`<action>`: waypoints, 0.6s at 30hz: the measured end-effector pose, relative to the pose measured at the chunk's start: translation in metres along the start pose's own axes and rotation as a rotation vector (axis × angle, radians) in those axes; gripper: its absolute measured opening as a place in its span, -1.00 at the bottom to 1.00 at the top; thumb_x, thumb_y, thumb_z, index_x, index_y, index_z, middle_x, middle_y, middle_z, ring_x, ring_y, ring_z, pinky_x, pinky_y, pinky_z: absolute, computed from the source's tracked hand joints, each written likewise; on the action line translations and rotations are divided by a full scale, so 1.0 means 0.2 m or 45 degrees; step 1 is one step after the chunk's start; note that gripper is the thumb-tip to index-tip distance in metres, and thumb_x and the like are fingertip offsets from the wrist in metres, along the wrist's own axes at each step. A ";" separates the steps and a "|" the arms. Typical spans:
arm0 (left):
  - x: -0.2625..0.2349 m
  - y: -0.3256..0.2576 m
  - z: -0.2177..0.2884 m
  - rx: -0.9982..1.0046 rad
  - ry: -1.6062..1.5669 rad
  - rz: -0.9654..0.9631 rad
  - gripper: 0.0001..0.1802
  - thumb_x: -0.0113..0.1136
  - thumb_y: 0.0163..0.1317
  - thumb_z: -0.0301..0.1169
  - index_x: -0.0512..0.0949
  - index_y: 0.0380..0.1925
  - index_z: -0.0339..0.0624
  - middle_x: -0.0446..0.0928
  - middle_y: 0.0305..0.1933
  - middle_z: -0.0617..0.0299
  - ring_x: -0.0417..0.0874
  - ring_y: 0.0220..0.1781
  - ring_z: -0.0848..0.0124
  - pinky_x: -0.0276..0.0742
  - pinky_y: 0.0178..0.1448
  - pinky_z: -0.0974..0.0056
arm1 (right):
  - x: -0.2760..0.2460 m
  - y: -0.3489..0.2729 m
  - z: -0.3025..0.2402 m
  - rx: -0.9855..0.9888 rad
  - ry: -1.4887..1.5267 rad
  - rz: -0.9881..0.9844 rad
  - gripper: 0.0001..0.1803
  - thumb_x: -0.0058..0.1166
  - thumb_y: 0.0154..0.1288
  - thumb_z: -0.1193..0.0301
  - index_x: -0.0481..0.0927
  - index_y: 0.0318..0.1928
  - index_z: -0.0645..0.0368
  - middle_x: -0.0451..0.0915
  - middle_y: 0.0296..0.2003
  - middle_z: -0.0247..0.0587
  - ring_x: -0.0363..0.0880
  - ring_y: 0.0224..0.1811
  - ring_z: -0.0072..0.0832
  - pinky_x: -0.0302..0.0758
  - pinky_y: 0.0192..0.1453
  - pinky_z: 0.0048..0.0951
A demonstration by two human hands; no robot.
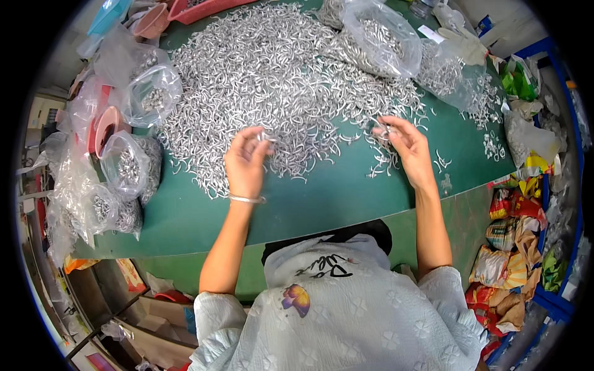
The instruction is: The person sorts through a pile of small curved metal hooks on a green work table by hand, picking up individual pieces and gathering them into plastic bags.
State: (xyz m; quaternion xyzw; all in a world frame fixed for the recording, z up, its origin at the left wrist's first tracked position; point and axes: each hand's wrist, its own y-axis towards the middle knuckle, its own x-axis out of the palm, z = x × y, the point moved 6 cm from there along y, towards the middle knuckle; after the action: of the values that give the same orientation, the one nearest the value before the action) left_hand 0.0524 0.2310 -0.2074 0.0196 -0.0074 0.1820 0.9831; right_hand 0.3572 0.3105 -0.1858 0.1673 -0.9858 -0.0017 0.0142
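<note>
Silvery curved metal hooks (278,80), light, stiff, snag-prone, heaped mid-frame on the green desk (322,198); left hand (246,164) and right hand (408,148) fingers each pinch 1 mid-shank.

Clear plastic bags (127,167) filled with small silver metal pieces are seen at the left edge of the green tabletop (322,198), and more such bags (377,37) at its far side. Colourful crumpled wrappers (513,260) are piled at the right, beside a white label (431,34).

One head-worn fisheye view looks steeply down from above the green table (322,204), close over it; the table's near edge crosses mid-frame, and straight lines bend toward the dark rim.
</note>
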 end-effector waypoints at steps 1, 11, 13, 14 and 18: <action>-0.01 0.02 0.01 -0.012 -0.086 -0.016 -0.73 0.07 0.30 -0.69 0.44 0.00 -0.41 0.55 -0.11 0.13 0.65 -0.15 0.44 0.65 -0.06 0.39 | 0.01 0.00 -0.02 -0.017 0.013 -0.023 -0.71 -0.07 0.41 0.58 0.52 0.09 0.34 0.61 0.00 -0.15 0.56 0.10 -0.44 0.41 0.22 -0.47; 0.16 -0.08 0.23 0.633 1.268 -0.214 -0.48 0.24 0.18 -0.52 0.46 0.19 -0.11 0.39 0.30 0.08 0.41 0.29 0.09 0.35 0.32 0.00 | 0.08 -0.22 -0.09 -0.223 -1.301 0.039 -0.53 0.26 0.16 0.37 0.52 0.10 0.18 0.41 0.21 -0.09 0.23 0.37 -0.10 0.12 0.42 -0.06; 0.29 -0.14 0.22 0.609 1.450 -0.332 -0.42 0.34 0.10 -0.38 0.46 0.18 -0.07 0.30 0.37 0.09 0.25 0.39 0.01 0.15 0.39 -0.08 | 0.20 -0.26 -0.05 -0.308 -1.418 -0.065 -0.48 0.28 0.14 0.35 0.50 0.14 0.14 0.35 0.26 -0.10 0.18 0.40 -0.09 0.02 0.45 0.05; 0.32 -0.16 0.19 0.596 1.558 -0.358 -0.43 0.35 0.08 -0.36 0.47 0.15 -0.04 0.28 0.38 0.16 0.22 0.42 0.03 0.13 0.41 -0.12 | 0.25 -0.28 -0.04 -0.321 -1.411 -0.118 -0.56 0.26 0.15 0.41 0.55 0.08 0.10 0.39 0.22 -0.13 0.21 0.39 -0.09 0.01 0.44 0.13; 0.25 -0.21 0.11 0.583 1.489 -0.479 -0.52 0.31 0.07 -0.41 0.52 0.06 0.01 0.35 0.29 0.20 0.27 0.38 0.03 0.11 0.39 -0.23 | 0.12 -0.32 0.00 -0.425 -1.391 0.018 -0.76 0.25 0.11 0.53 0.64 -0.17 0.07 0.46 0.15 -0.22 0.26 0.38 -0.14 -0.03 0.44 0.14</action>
State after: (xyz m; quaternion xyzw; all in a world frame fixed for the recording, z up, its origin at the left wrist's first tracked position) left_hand 0.1133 0.2096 -0.1857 0.1270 0.5708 -0.0155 0.8110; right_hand 0.3562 0.2424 -0.1855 0.1311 -0.8376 -0.2434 -0.4712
